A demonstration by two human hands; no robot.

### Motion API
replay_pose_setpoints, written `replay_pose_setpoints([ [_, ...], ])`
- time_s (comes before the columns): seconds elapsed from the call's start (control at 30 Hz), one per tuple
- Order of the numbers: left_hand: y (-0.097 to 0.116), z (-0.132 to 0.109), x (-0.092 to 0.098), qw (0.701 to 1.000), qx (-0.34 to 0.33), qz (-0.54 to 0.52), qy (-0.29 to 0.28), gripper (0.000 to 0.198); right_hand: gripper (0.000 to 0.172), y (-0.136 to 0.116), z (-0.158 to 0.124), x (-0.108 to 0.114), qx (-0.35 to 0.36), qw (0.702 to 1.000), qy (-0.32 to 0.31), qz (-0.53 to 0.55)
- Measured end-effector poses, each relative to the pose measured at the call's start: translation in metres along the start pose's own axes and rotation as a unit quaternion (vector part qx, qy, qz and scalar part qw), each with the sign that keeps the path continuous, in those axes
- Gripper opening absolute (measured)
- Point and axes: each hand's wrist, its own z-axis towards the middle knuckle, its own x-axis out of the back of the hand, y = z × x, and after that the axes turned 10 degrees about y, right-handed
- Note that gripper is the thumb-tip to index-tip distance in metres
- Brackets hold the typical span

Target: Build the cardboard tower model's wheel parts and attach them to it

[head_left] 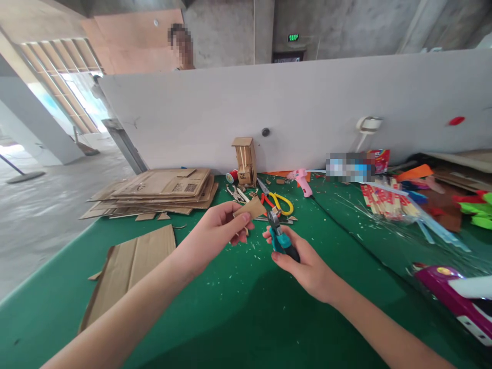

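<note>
A small tan cardboard piece (253,206) is pinched in the left hand (225,226) at frame centre; just right, the right hand (305,264) grips teal-and-black metal cutting pliers (283,240). Above, yellow-handled scissors (275,197) lie on the green tabletop (226,312).

I get daylight glaring, nearly washed out, through opening (85,100) at ten o'clock. Concrete wall (326,31) dim at one. Broad soft shadow on green table (230,287) at six. Wide-lens stretch toward edges. Pixelated patches (180,46) at eleven and three.
</note>
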Motion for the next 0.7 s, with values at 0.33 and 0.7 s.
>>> replay_pose_setpoints([
  [0.33, -0.0054, -0.0004, -0.0075, 0.998, -0.021, 0.031, 0.051, 0.016, 0.029, -0.0019, -0.0011, -0.0021, -0.026, 1.000, -0.012, -0.008],
  [0.7, -0.0101, -0.0032, -0.0108, 0.998, -0.039, 0.048, 0.032, 0.016, 0.033, -0.0061, -0.0034, -0.0048, -0.011, 0.999, -0.027, -0.013],
])
